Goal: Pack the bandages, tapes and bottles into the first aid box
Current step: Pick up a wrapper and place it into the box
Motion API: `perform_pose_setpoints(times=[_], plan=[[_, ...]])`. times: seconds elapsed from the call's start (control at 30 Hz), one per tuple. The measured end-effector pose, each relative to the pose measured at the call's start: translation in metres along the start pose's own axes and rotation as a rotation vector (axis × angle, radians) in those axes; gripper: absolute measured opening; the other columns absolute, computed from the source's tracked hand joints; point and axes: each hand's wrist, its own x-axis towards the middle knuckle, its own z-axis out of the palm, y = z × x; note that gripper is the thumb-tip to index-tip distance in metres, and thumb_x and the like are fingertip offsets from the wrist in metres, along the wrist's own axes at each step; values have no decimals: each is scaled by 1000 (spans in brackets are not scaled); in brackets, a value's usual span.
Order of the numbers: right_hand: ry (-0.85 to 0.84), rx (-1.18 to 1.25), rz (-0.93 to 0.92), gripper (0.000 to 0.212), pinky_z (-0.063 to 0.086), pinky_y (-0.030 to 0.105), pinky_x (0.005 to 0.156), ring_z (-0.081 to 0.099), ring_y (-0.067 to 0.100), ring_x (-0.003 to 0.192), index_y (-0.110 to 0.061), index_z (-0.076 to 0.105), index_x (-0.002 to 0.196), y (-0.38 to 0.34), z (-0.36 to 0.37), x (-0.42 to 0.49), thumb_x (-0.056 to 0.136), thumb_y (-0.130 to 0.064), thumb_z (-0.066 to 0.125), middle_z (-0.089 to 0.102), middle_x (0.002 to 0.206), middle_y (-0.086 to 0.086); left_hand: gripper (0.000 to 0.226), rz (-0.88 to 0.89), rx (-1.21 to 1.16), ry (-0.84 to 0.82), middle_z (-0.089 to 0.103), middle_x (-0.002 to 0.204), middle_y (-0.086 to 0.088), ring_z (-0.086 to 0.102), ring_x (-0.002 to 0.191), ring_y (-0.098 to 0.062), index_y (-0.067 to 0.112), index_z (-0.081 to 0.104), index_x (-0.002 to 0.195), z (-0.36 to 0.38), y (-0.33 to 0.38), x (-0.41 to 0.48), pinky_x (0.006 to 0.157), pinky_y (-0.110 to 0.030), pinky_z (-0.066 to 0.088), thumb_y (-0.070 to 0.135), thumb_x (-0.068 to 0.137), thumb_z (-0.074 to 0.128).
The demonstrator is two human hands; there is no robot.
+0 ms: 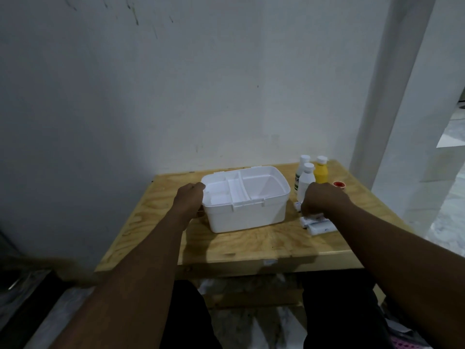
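Observation:
The white first aid box (247, 217) stands open on the wooden table, with a divided tray inside that looks empty. My left hand (189, 200) grips the box's left end. To the right of the box, my right hand (323, 201) is curled down over several white wrapped bandage rolls (319, 225); its fingers are closed on one of them. Behind that hand stand two white bottles (305, 181) and a yellow bottle (321, 172). A red tape roll (339, 184) lies to their right.
The small plywood table (251, 245) sits against a white wall, with a white pillar at the right. My dark-clothed legs are below the table's front edge. Bare wood shows in front of the box.

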Motion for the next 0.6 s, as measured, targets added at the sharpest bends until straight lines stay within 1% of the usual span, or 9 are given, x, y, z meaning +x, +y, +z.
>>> perform_pose_setpoints(times=[0.07,0.13,0.2,0.27,0.33,0.4,0.5,0.57,0.6], plan=[[1,8,-6,25,59,40,76,66,24,79,-12,57,83,3,1,0,71,-29,71,64,79,5,18,-5,0,-11,68,107,-10,67,102,-34,17,63,102,-1,0,-1,92,-50,57,31,99,52],[19,27,-4,30,60,41,76,67,24,77,-14,57,85,2,-2,-2,69,-34,73,65,80,4,19,-9,1,-19,68,109,-11,67,102,-35,16,63,102,-2,0,-2,91,-49,58,32,99,53],[37,15,-6,33,60,40,76,68,23,75,-17,56,87,-5,-12,-4,67,-37,74,64,82,3,17,-9,6,-24,67,108,-10,67,103,-35,19,62,94,-3,1,-2,91,-49,58,33,99,53],[40,15,-22,32,62,39,72,69,22,67,-16,58,90,-14,-31,-8,68,-35,72,65,81,4,17,-9,11,-23,67,108,-9,67,102,-36,21,61,90,-4,2,-3,88,-47,58,34,99,53],[64,56,-49,30,62,40,70,70,22,61,-12,59,85,-26,-57,-12,72,-35,73,67,77,6,19,-12,18,-27,67,110,-11,67,103,-36,20,63,95,-4,2,-4,85,-45,57,34,100,52],[152,83,-83,37,60,39,74,69,25,68,-10,54,80,-43,-81,-19,73,-43,72,66,81,7,25,-18,21,-32,67,114,-14,66,105,-38,15,64,106,-5,3,-3,86,-46,57,34,99,50],[300,112,-193,49,49,36,77,62,34,92,-12,54,92,-82,-89,-27,70,-54,68,62,102,11,24,-26,13,-38,66,116,-17,65,108,-41,13,63,105,-5,4,-4,86,-46,57,32,100,50],[260,198,-337,52,49,39,83,59,35,103,-17,57,103,-112,-71,-32,70,-57,67,61,113,12,24,-33,23,-48,66,115,-17,66,106,-40,13,63,102,-6,4,-4,86,-46,57,33,100,50],[221,236,-404,51,50,40,86,59,35,104,-19,57,104,-125,-59,-36,72,-56,67,61,114,11,25,-35,33,-56,67,114,-16,67,102,-40,12,64,101,-7,4,-5,87,-47,57,33,100,49]])
